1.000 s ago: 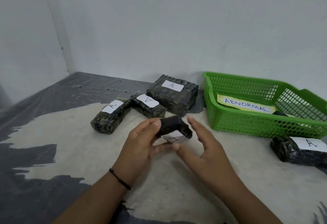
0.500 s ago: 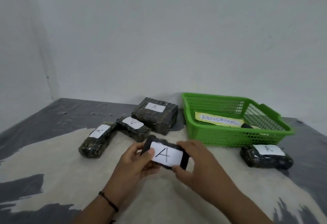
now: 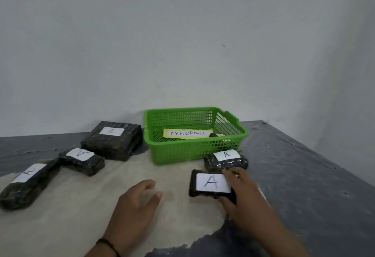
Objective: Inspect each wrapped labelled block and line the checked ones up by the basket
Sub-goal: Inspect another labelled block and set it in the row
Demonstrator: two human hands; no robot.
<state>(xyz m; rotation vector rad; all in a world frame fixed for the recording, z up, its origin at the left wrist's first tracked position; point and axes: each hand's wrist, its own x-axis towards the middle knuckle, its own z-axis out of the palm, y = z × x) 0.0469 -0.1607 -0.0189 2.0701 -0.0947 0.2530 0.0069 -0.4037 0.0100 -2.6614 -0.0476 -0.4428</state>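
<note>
At the lower right of the frame, my right hand (image 3: pixel 242 193) grips the small labelled block (image 3: pixel 211 183) just below the checked one (image 3: pixel 226 160) by the basket (image 3: pixel 194 151), my left hand (image 3: pixel 136 206) open and empty, so I judge release comes next.

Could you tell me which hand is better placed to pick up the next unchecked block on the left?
Left. The left hand is empty and open, nearer the small block; the right hand holds another block.

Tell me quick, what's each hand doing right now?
Left hand: open, empty, held over the table.
Right hand: closed on the block labelled A, setting it near the green basket.
</note>
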